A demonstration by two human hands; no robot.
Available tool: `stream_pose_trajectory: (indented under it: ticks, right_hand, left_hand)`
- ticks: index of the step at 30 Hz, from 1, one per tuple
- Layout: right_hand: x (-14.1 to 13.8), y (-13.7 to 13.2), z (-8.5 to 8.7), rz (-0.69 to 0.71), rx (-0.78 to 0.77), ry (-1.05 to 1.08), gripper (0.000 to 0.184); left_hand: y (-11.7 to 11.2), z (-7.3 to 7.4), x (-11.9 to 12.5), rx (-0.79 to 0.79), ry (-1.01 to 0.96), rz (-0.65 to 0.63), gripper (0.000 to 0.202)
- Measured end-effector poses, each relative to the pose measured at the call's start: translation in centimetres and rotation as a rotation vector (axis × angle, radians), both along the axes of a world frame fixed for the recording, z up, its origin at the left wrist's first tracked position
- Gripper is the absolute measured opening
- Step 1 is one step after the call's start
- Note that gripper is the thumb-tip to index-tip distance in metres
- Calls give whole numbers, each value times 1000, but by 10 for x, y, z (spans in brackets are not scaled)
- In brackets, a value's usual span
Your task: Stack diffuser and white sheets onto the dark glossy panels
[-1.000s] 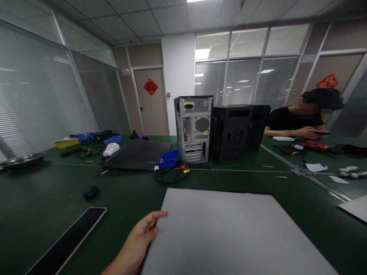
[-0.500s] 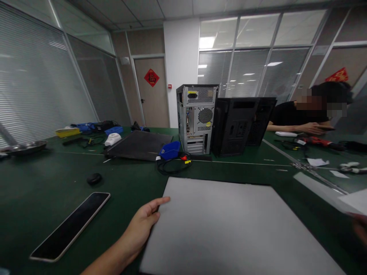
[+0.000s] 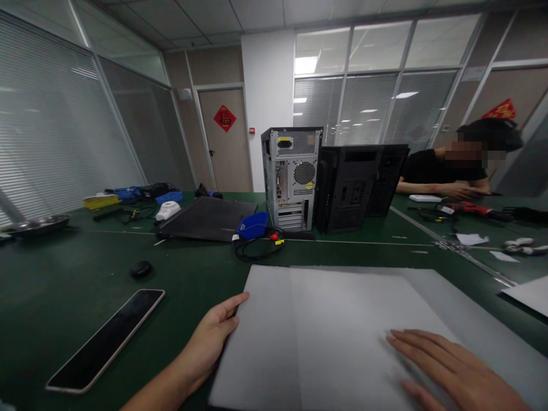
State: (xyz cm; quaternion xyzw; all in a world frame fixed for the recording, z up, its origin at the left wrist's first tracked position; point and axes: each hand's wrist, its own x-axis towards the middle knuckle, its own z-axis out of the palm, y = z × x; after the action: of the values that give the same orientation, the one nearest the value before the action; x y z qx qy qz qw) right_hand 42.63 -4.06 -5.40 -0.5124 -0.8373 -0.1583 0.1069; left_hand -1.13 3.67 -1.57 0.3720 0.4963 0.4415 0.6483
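Observation:
A flat light-grey panel (image 3: 265, 342) with a dark edge lies in front of me. At its left edge is my left hand (image 3: 212, 334), closed on the rim with thumb and index finger near the far corner; its other fingers are mostly hidden. A thin white sheet (image 3: 342, 308) rests over the middle and right of the panel and reaches past its right side. My right hand (image 3: 458, 365), slightly blurred, is open with its fingers stretched out over the sheet; whether the palm presses on it I cannot tell.
Left of the panel are a phone (image 3: 107, 342) and a small black round-edged item (image 3: 141, 269). Beyond stand an opened computer case (image 3: 295, 177) and black case parts (image 3: 351, 188), near a blue tray (image 3: 253, 225) and cable. A person (image 3: 454, 165) sits far right.
The white sheet now lies across the panel. My right hand has come from the right edge of view onto it. My left hand has stayed at the panel's edge.

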Motion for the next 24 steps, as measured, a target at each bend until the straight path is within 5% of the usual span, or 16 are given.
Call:
stream_pose_trajectory:
  ticks: [6,14,24]
  right_hand:
    - [44,6,-14,-188,-20,-12,61]
    - [26,-3,-4,-51,-137,3,62]
    - [27,-4,-8,-56,-171,-5,56]
  left_hand:
    - [1,0,1,12,3,-6,61]
    - [0,5,3,14,49,-4,62]
    - [-2,4,4,66,39,-36,55]
